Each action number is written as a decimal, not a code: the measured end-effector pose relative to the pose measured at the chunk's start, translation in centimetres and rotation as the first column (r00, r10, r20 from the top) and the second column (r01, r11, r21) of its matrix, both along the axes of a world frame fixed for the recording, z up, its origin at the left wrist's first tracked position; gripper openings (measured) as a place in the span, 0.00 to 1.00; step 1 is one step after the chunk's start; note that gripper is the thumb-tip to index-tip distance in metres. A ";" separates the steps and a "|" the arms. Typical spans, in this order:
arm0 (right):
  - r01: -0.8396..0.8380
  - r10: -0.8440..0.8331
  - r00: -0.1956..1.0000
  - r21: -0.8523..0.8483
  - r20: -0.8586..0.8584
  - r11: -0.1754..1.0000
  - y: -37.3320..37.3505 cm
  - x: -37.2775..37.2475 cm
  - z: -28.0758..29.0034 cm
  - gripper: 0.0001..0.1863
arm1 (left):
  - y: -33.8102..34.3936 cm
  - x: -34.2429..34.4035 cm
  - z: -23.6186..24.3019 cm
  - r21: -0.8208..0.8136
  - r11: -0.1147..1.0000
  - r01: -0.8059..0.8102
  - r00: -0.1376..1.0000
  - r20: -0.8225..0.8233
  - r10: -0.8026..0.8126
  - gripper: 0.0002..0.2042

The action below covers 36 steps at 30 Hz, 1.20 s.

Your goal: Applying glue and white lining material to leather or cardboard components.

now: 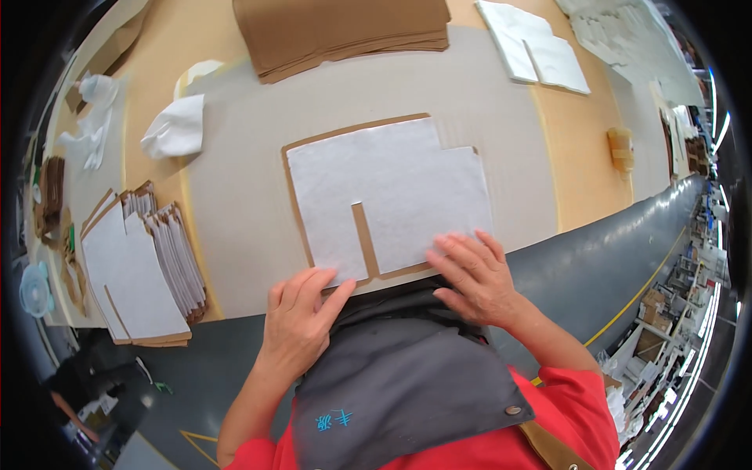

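The white sheet (415, 188) lies on the brown piece (365, 244) on the counter (235, 235), nearly lined up, with brown showing along its left and far edges and through its slot. Left hand (301, 313): thumb and fingers slightly apart at the sheet's near left corner. Right hand (474, 274): fingers spread over its near right corner, grasping nothing. Layered pieces (129, 262) stand piled left of the sheet; beyond it remain a brown stack (345, 35) and, to its far right, white pieces (529, 47). A crumpled cloth (176, 129) lies to its far left, clear of it.
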State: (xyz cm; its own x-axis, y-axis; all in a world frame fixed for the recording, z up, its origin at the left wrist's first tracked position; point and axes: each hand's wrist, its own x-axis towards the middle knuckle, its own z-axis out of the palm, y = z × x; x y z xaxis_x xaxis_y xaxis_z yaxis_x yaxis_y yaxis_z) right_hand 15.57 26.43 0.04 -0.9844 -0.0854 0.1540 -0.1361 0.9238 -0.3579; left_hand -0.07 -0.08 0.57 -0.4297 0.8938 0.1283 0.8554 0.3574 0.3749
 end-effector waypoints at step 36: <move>0.140 -0.187 0.961 0.226 0.202 0.964 2.2 -8.0 -0.1 0.52 | 4.4 -4.5 -0.9 -0.265 0.961 -0.082 0.995 0.035 0.095 0.33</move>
